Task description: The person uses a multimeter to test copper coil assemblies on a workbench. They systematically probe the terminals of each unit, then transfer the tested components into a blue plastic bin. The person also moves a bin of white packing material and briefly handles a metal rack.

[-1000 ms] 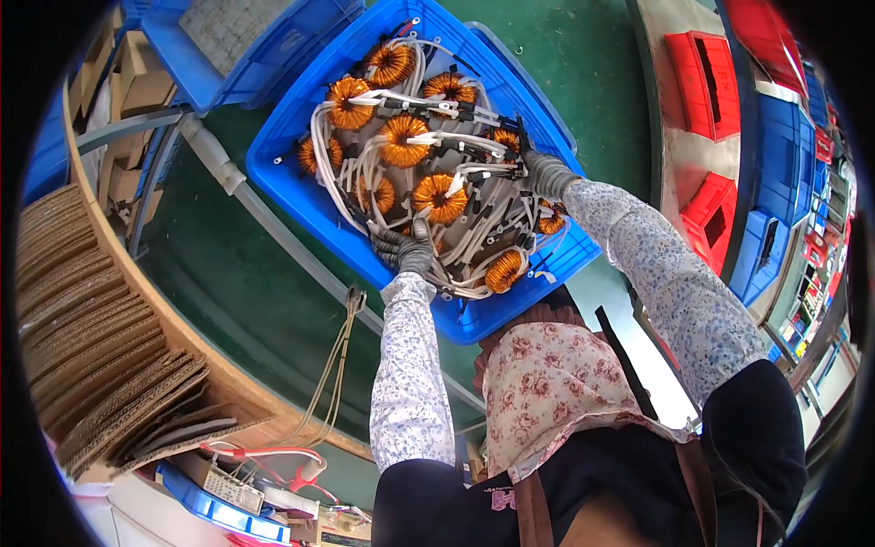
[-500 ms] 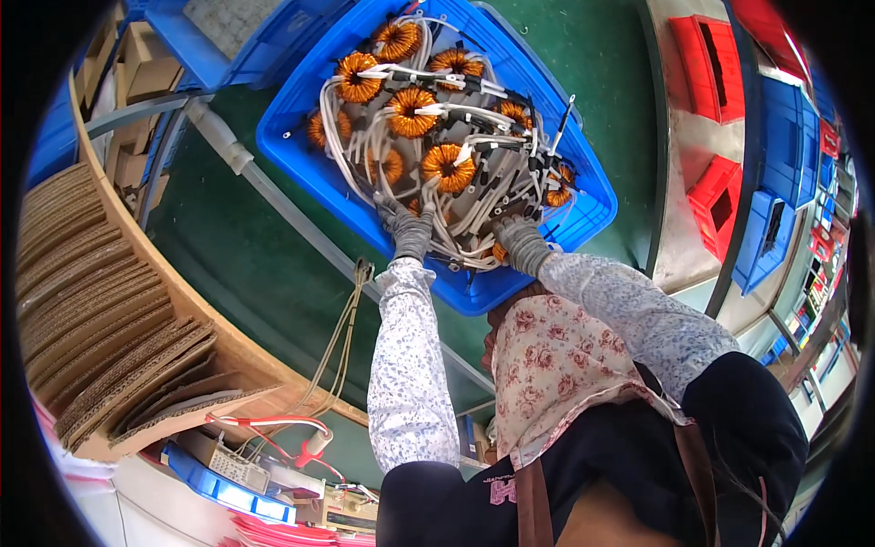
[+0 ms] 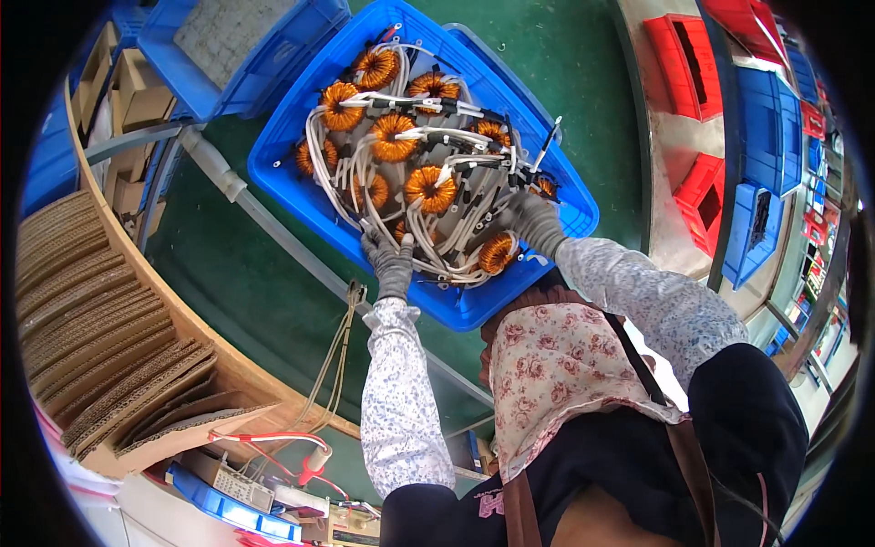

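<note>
A blue plastic bin (image 3: 290, 128) holds several orange copper-wound ring coils with white cable leads, black sleeves and metal lug ends. My left hand (image 3: 392, 266), in a grey glove, lies over the bin's near left rim. Its thumb and fingers are apart, with the tips beside the white cables (image 3: 365, 196). Toward the right side of the bin, my gloved right hand (image 3: 538, 223) reaches in among the leads. Its fingertips are hidden there. Between the hands lies one ring coil (image 3: 497, 253), and another ring coil (image 3: 430, 190) sits farther in.
Stacked cardboard sheets (image 3: 118, 328) stand on a curved wooden-edged bench at left. A grey pipe (image 3: 283, 228) runs beside the bin. Another blue crate (image 3: 246, 68) is at the far left. Red bins (image 3: 684, 68) and blue bins (image 3: 767, 128) line the right.
My right hand has moved outward to the right, uncovering the near ring coil. My left hand has drawn back slightly toward the rim. The bin appears shifted slightly left and nearer in view.
</note>
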Motion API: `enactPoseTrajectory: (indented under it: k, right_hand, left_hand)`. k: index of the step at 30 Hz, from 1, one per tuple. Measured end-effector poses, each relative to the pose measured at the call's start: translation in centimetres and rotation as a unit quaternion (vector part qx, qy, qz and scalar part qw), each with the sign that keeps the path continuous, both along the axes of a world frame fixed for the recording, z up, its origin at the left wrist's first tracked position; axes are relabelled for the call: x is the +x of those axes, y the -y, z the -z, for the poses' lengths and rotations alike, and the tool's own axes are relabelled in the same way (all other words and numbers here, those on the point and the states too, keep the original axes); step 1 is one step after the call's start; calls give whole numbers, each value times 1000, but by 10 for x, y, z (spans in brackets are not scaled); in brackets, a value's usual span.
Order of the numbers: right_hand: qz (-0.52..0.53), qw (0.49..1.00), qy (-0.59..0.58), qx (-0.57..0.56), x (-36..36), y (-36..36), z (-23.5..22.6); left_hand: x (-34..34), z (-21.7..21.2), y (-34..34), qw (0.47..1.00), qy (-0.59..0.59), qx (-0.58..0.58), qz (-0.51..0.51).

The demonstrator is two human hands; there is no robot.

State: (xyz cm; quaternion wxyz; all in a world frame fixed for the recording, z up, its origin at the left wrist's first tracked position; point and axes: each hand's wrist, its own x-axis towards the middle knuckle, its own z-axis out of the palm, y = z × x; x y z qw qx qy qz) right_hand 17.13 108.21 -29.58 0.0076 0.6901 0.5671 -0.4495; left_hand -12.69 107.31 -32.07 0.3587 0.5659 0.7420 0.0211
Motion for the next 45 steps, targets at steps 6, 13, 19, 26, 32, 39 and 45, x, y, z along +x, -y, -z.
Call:
enactPoseTrajectory:
  k: [6,13,19,26,32,39,45]
  right_hand:
    - [396,917,-21,50,23,-43,18]
    - [312,948,45,44,29,-47,30]
    - [163,968,186,-46,29,-61,-4]
    - [200,955,138,-171,57,-60,29]
    - [131,960,217,-117,24,-93,25]
    - [30,957,259,127,33,-26,6]
    - [175,955,115,-209,39,-65,45]
  left_hand:
    - [39,-25,46,998,39,13,-45]
    - [62,-7,127,946,199,-189,-171]
    - [63,17,139,891,312,-122,-305]
    - [59,-5,110,868,335,-186,-317]
    - [67,-36,99,867,317,-210,-322]
    - [66,11,172,836,385,-148,-361]
    - [108,-87,149,896,247,-188,-316]
